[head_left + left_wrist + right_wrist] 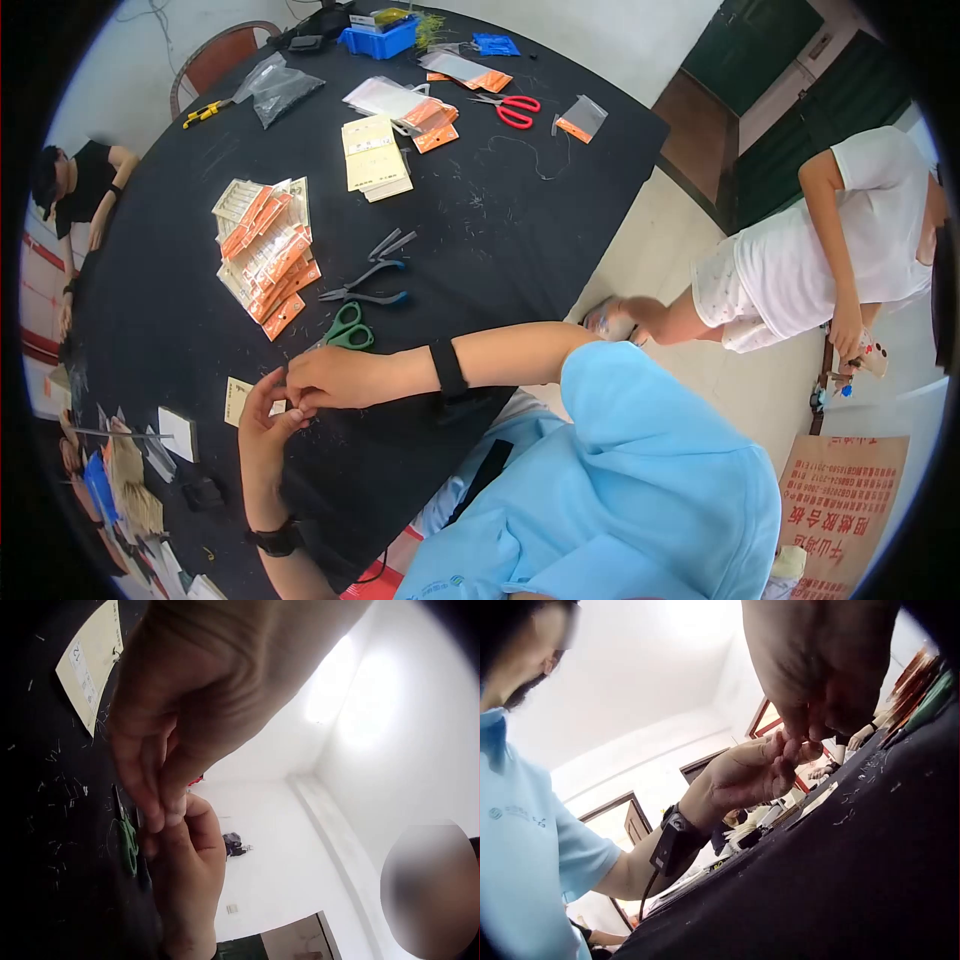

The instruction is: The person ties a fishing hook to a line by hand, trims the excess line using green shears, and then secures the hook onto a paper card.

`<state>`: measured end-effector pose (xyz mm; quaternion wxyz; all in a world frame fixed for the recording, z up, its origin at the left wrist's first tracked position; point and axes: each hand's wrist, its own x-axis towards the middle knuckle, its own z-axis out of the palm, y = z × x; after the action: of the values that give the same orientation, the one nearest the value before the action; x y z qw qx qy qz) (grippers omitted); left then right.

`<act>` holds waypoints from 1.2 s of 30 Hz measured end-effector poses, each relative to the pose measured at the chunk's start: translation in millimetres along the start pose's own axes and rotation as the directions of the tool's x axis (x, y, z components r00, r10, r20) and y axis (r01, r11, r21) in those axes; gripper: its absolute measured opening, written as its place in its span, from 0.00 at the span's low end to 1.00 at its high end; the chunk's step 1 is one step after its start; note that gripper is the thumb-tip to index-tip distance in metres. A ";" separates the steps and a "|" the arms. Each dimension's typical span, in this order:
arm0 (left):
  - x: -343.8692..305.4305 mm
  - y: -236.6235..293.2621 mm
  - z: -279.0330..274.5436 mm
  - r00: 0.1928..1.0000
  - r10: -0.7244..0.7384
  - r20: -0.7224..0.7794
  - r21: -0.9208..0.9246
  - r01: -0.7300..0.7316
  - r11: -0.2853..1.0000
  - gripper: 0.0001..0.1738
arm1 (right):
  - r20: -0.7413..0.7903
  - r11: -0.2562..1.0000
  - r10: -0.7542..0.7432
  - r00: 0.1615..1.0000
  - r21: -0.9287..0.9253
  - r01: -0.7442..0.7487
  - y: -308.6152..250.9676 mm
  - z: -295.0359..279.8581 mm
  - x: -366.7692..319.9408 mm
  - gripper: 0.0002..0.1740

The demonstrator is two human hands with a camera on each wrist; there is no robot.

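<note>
In the head view the left hand (pixel 262 430) and right hand (pixel 328 378) meet at their fingertips over the black table. Both pinch at one spot, on something too small to make out. The left wrist view has the left hand (pixel 202 682) above, its bent fingertips against those of the right hand (pixel 187 874). From the right wrist, the left hand (pixel 746 776) meets the right hand (pixel 821 664) above the cloth. Beside them lies a cream card (pixel 234 402), partly covered by the left hand. Green-handled scissors (pixel 348 328) lie just beyond the right hand.
Pliers (pixel 368 284), packed cards (pixel 270 250), cream cards (pixel 375 160), red scissors (pixel 516 111) and a blue bin (pixel 380 40) stand or lie farther up the table (pixel 480 260). Small clippings are scattered about. One person (pixel 840 240) stands at right; others sit at left.
</note>
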<state>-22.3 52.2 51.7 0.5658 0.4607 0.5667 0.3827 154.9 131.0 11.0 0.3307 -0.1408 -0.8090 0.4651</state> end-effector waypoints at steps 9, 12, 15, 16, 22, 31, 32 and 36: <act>-13.5 -9.0 1.0 0.980 0.131 -0.153 0.007 -0.131 0.991 0.28 | 0.086 0.999 -0.003 0.996 -0.040 0.006 2.0 6.5 9.2 0.09; -15.7 -23.3 -0.8 0.947 0.179 -0.266 -0.108 -0.214 0.971 0.24 | -0.026 0.980 0.187 0.982 0.071 -0.184 0.9 9.7 7.7 0.05; -21.7 -26.7 10.3 0.880 0.267 -0.394 0.003 -0.290 0.957 0.20 | -0.029 0.923 0.304 0.952 0.257 -0.287 0.8 6.3 4.5 0.05; -18.0 -29.6 14.2 0.828 0.369 -0.422 0.055 -0.383 0.922 0.18 | -0.001 0.904 0.338 0.941 0.277 -0.325 -1.3 4.1 4.7 0.05; -14.5 -33.6 19.4 0.740 0.541 -0.400 0.339 -0.429 0.837 0.13 | 0.025 0.888 0.370 0.929 0.284 -0.361 0.0 6.2 2.4 0.05; -14.2 -38.1 17.9 0.713 0.614 -0.338 0.467 -0.439 0.767 0.08 | 0.029 0.906 0.321 0.947 0.281 -0.316 3.1 11.0 -1.5 0.06; -13.5 -38.4 17.5 0.704 0.625 -0.336 0.463 -0.455 0.761 0.07 | 0.019 0.917 0.305 0.952 0.263 -0.299 3.5 10.8 -1.5 0.06; -13.1 -40.5 16.2 0.708 0.624 -0.330 0.490 -0.437 0.754 0.06 | 0.026 0.894 0.345 0.938 0.297 -0.337 4.4 9.0 -2.8 0.05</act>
<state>-10.6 26.8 15.7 0.1722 0.5975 0.5891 0.5160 150.6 125.9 3.0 0.2727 -0.2354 -0.6880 0.6300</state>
